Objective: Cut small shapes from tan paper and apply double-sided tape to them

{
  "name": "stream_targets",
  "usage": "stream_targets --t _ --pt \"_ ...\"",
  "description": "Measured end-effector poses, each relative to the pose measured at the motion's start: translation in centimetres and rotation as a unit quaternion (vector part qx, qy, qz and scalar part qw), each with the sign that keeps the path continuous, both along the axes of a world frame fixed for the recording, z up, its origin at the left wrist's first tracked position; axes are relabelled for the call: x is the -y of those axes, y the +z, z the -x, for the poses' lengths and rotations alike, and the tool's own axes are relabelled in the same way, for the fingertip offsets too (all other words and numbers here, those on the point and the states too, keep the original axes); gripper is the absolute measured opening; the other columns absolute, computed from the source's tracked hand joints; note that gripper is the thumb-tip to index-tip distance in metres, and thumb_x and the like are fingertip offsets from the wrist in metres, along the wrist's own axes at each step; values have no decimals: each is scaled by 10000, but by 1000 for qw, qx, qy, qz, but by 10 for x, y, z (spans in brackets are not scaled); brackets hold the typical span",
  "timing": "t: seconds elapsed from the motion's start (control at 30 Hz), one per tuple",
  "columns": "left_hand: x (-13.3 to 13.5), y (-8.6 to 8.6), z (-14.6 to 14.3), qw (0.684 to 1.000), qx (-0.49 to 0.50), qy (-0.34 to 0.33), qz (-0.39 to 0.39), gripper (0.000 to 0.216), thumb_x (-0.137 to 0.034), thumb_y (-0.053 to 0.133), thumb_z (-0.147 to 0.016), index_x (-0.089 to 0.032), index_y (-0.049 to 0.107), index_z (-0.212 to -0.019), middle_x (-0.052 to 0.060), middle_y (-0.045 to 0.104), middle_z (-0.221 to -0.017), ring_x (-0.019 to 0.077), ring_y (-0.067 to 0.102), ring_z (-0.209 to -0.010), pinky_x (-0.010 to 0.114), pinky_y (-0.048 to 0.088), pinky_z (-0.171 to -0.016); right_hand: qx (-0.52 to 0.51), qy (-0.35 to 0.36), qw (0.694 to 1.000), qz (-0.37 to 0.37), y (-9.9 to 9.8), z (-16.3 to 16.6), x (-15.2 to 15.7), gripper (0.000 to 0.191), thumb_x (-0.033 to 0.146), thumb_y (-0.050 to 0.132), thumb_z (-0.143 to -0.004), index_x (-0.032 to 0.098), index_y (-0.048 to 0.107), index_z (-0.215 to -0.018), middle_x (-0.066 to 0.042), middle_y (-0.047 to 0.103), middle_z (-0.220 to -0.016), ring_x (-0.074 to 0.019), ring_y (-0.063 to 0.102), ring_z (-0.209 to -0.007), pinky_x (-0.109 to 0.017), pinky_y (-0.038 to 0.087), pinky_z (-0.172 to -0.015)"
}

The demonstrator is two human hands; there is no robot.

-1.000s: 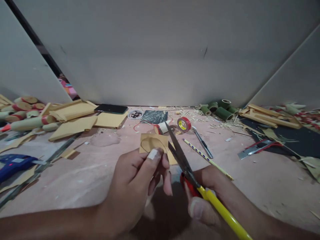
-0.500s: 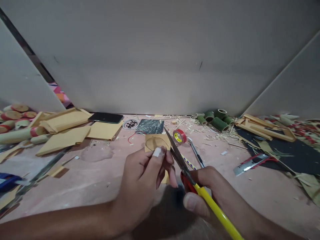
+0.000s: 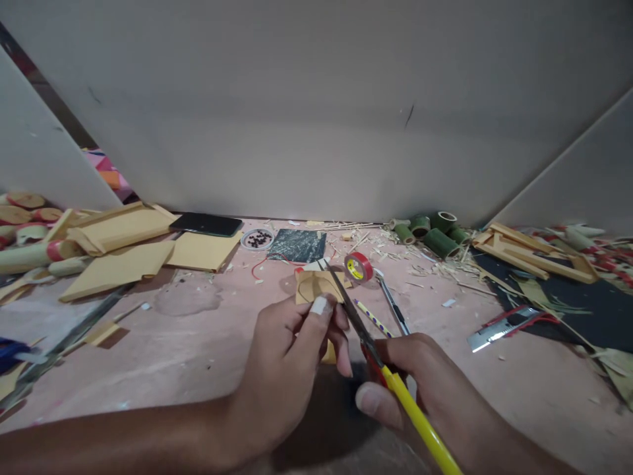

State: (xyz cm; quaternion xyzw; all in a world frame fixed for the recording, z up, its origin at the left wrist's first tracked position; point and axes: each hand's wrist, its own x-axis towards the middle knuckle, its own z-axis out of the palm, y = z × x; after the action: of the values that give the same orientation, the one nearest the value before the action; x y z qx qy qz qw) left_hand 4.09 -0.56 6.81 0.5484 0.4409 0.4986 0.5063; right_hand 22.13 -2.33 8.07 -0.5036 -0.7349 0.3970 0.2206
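Note:
Between thumb and fingers, my left hand [image 3: 291, 356] pinches a small piece of tan cardboard [image 3: 307, 284] with a curved outline drawn on it. White tape is wrapped round the thumb. My right hand [image 3: 425, 389] is closed round scissors [image 3: 366, 340] with a long yellow handle and a red one. Their blades point up and away, at the right edge of the cardboard; whether they are cutting into it I cannot tell. Just beyond the blades stands a roll of red tape [image 3: 359, 266]. A dotted pencil [image 3: 373, 318] and a slim metal-tipped tool [image 3: 393, 302] lie near my right hand.
Toward the back are a phone [image 3: 206, 224], a dish of dark beads [image 3: 257, 239] and a dark speckled sheet [image 3: 298, 245]. Cut bamboo tubes [image 3: 440, 242] stand among shavings. A box cutter [image 3: 504, 326] lies at right, cardboard pieces [image 3: 119, 267] at left. A grey panel [image 3: 277, 132] rises behind.
The view has shifted slightly. The cardboard has tilted flatter, its far edge dropping, and the scissor blades have come a little lower beside it. Both hands keep their holds.

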Motion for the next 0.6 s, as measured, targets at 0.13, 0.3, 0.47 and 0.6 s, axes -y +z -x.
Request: stream_targets --t 0.13,0.3,0.47,0.6 --pt "-1 0 -2 1000 3 0 14 335 -331 559 -1012 -173 665 -736 -27 624 -484 78 495 -425 177 314 -422 -21 8 999 46 1 0 -1 474 646 624 -883 216 798 -979 -88 767 -794 -243 640 -661 -342 487 -582" --pt "-2 2 -3 1000 -3 6 23 315 -318 559 -1003 -168 658 -746 -39 596 -457 74 470 -401 174 311 -419 21 9 999 39 -4 -4 -1 543 712 608 -854 199 775 -920 -130 776 -875 -280 655 -709 -365 471 -606" --pt "-2 2 -2 999 -17 8 27 329 -327 555 -998 -168 644 -724 -43 571 -438 74 451 -396 179 309 -421 56 10 998 -28 -14 -5 5 567 718 542 -904 187 719 -811 -98 706 -723 -232 601 -645 -340 447 -616" --pt "0 2 -2 999 -33 6 19 351 -325 541 -1004 -170 651 -708 -35 584 -450 78 454 -410 186 316 -430 68 20 997 -34 -17 -5 6 560 719 548 -909 197 724 -804 -61 650 -640 -202 549 -573 -314 412 -564"
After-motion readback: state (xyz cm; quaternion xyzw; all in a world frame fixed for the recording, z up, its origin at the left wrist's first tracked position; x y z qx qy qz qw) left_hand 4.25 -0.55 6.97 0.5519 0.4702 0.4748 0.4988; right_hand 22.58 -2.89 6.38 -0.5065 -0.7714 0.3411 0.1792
